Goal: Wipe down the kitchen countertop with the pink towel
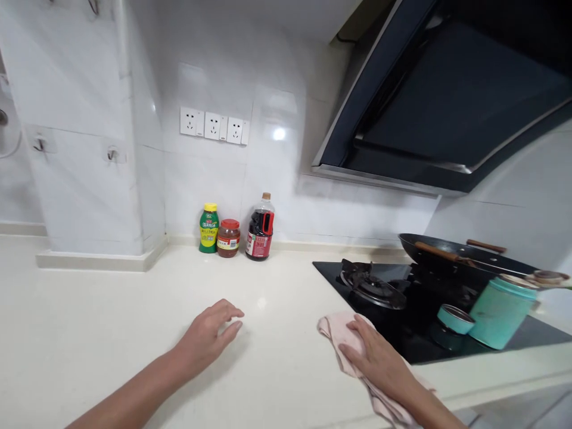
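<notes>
My left hand (206, 338) hovers over the pale countertop (268, 381), thumb and fingers apart and nothing in its grasp. Beneath my right hand (379, 361) lies a crumpled light pink cloth (336, 326), pressed to the counter beside the cooktop's front left edge. Those fingers curve over the cloth, and part of it trails under the wrist. Against the back wall stand a green squeeze bottle (208, 229) with a yellow cap, a red-lidded jar (228, 239) and a large bottle of dark liquid (260, 229) with a red handle.
A black glass cooktop (420, 339) occupies the right, with a bare burner (373, 289) and a wok (447, 253). A teal canister (504, 313) and a small teal-sided round piece (456, 319) sit on it. The range hood (447, 101) slants overhead. A tiled pillar (89, 179) juts out left.
</notes>
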A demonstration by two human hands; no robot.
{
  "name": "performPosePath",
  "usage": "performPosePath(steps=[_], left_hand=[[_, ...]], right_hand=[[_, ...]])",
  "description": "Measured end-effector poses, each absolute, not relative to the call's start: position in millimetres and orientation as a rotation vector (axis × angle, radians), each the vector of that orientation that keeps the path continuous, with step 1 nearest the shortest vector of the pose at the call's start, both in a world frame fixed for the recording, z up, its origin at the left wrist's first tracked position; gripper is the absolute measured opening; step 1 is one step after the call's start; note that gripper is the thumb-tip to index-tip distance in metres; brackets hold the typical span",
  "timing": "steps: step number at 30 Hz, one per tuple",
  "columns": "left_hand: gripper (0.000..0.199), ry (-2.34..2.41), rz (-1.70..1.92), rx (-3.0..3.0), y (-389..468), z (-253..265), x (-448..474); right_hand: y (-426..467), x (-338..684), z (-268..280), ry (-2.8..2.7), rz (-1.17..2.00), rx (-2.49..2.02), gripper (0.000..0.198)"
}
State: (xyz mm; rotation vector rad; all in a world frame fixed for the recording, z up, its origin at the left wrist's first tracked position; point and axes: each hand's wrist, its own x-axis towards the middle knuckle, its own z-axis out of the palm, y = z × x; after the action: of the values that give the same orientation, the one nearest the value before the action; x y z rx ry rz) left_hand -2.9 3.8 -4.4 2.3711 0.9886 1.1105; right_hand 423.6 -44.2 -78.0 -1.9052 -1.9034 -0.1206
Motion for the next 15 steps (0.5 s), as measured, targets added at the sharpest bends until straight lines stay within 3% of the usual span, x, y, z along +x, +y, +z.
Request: performPosePath(steps=[6, 15], left_hand=[[0.021, 0.899, 1.191, 2.510, 12.7, -21.9, -17.8], [0.017, 0.908, 1.258, 2.930, -0.5, 3.1, -16.6]], right_hand=[[51.3, 418.7, -69.2, -1.931, -0.118, -1.939, 0.061], [192.8, 333.5, -37.2, -1.770, -0.076, -2.177, 0.055]])
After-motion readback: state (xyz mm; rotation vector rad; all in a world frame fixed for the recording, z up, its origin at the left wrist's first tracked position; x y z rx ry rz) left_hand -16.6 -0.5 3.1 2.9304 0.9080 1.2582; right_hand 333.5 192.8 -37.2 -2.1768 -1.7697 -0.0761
